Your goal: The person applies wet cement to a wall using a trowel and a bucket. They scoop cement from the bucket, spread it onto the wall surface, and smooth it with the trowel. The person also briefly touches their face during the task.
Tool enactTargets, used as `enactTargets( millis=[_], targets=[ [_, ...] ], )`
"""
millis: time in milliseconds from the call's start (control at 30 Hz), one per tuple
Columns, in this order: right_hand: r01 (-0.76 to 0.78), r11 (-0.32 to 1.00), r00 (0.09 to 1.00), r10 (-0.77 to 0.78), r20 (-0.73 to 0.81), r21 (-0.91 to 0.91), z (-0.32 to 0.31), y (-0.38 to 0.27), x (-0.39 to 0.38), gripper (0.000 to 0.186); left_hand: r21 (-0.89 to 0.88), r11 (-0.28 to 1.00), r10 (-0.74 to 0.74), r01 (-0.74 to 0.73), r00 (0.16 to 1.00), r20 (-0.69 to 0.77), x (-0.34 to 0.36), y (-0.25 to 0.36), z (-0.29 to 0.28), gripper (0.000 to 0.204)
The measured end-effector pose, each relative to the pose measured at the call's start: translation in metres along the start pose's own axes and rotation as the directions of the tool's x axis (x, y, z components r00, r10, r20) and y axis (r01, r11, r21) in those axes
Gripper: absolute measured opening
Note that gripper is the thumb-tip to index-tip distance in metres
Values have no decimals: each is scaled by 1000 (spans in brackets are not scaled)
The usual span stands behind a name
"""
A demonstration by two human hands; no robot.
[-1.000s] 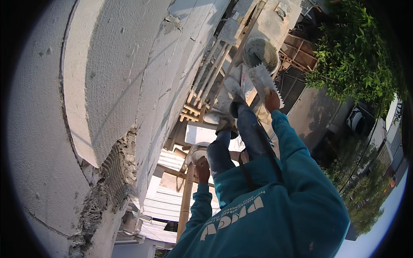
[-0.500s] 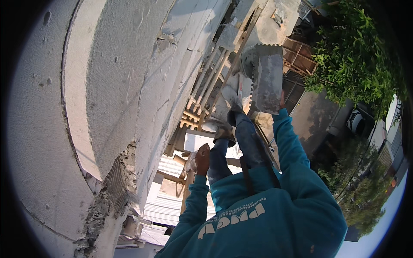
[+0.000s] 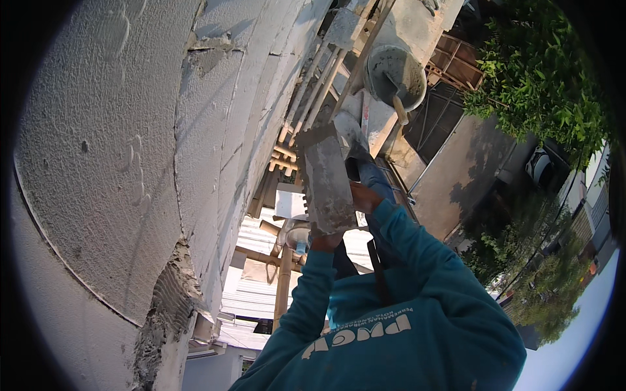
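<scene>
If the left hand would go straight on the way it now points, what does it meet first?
Probably the notched trowel: its near end overlaps the left hand in this view. Whether they touch, or the hand would pass beneath, is unclear.

White lettering (image 3: 358, 336) stands upside down on the person's teal top (image 3: 456, 332): one large line and smaller print (image 3: 375, 317), apparently in two rows.
</scene>
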State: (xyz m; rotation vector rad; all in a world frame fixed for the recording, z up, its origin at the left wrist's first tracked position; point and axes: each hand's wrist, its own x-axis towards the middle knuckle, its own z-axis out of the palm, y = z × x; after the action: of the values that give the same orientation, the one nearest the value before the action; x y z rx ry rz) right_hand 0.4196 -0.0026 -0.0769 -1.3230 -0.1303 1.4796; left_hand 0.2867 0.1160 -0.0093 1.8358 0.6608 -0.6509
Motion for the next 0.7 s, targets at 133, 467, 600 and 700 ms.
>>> enactTargets(
  millis=[133,467,600,700],
  targets=[
    [-147,921,793,-108,-600,-360,-106,25,41,43,-848,516,-262,123,965,-19,-18,-77,40,57],
    [-833,391,508,260,-821,-391,-273,47,140,60,282,957,-23,65,988,-150,-73,-99,-3,50],
    [-796,418,544,174,-821,-439,-273,32,143,49,121,990,-50,76,978,-204,-73,-79,-20,55],
    [-680,694,600,340,-724,-238,-296,39,107,38,-251,957,-189,145,969,-160,-73,-75,-20,59]
  ],
)
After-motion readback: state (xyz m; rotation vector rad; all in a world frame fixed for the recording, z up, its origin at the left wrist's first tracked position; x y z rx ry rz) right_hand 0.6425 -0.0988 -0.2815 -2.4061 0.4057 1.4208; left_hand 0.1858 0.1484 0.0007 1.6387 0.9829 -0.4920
